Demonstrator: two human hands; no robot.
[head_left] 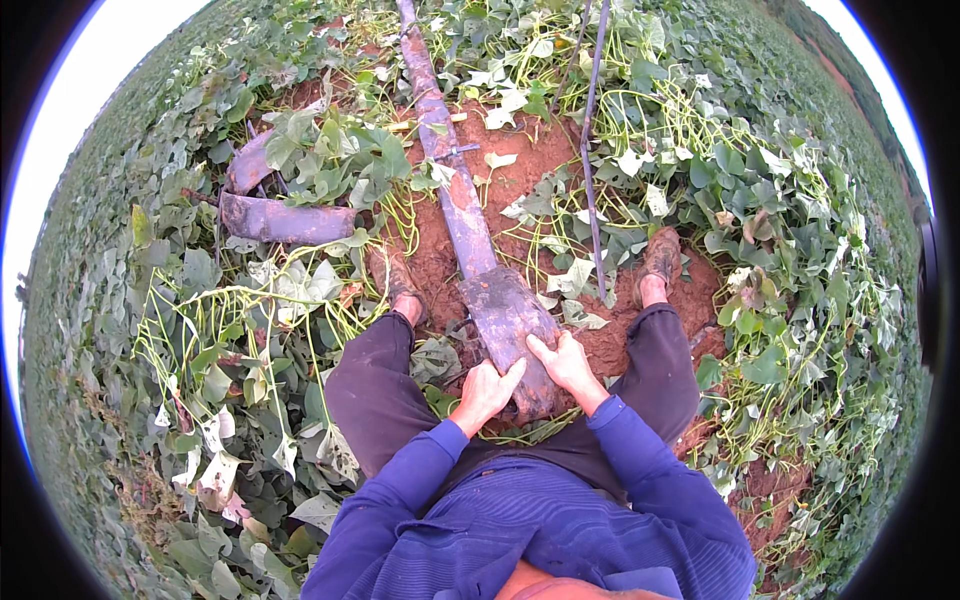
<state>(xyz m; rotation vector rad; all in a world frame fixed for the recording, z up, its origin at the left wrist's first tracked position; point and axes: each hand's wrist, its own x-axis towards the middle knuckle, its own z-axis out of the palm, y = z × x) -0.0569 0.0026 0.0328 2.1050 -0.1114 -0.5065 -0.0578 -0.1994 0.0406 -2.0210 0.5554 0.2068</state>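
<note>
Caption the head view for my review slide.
Left hand and right hand hold the wide end of a muddy beam amid vines and red soil.

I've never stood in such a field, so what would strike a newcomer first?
Probably the long muddy beam, running from the top edge down to the person's left hand and right hand, which hold its broad near end. A muddy, rounded part lies among green leaves at upper left.

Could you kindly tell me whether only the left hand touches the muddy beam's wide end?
No, the right hand also touches the muddy beam's wide end, thumb on top.
</note>
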